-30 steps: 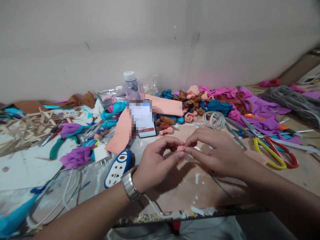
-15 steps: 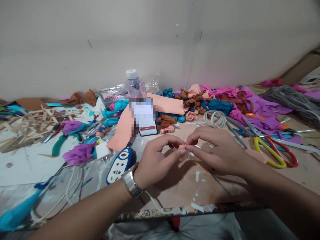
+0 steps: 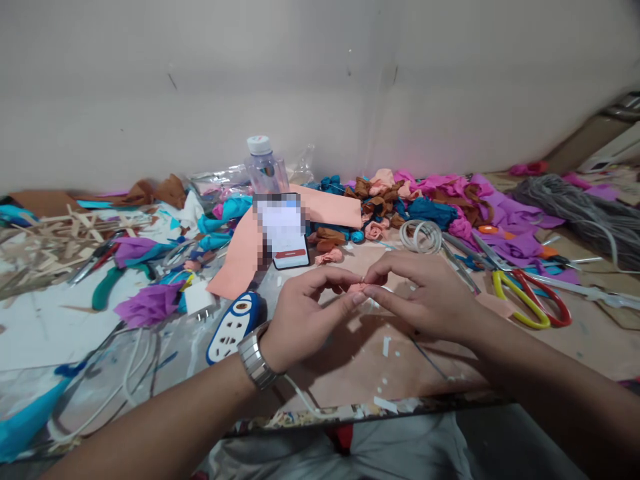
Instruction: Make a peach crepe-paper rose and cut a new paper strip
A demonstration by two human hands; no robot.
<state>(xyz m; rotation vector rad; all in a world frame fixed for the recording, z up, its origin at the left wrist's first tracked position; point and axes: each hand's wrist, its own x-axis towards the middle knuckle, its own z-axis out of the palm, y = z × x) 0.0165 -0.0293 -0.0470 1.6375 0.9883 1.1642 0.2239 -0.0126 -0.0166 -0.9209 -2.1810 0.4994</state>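
Note:
Between my fingertips, above the middle of the table, is a small crumpled piece of peach crepe paper [image 3: 357,288]. My left hand [image 3: 313,310], with a metal watch on its wrist, pinches the piece from the left. From the right, the thumb and forefinger of my right hand [image 3: 425,290] close on its other side. My fingers cover much of it, so its full shape is hidden. Just behind lies a small peach paper rosebud [image 3: 329,256]. A phone [image 3: 287,230] leans upright beyond my left hand, beside peach paper strips [image 3: 237,257].
A power strip [image 3: 234,328] lies left of my hands. Scissors with yellow and red handles [image 3: 523,300] and a roll of clear tape [image 3: 421,237] are to the right. Coloured paper flowers [image 3: 430,215] pile along the wall near a bottle [image 3: 265,170]. Wooden sticks [image 3: 65,237] scatter far left.
The whole view has shifted a little, so things on the table appear farther left. Both hands keep pinching the peach paper, with only slight finger movement.

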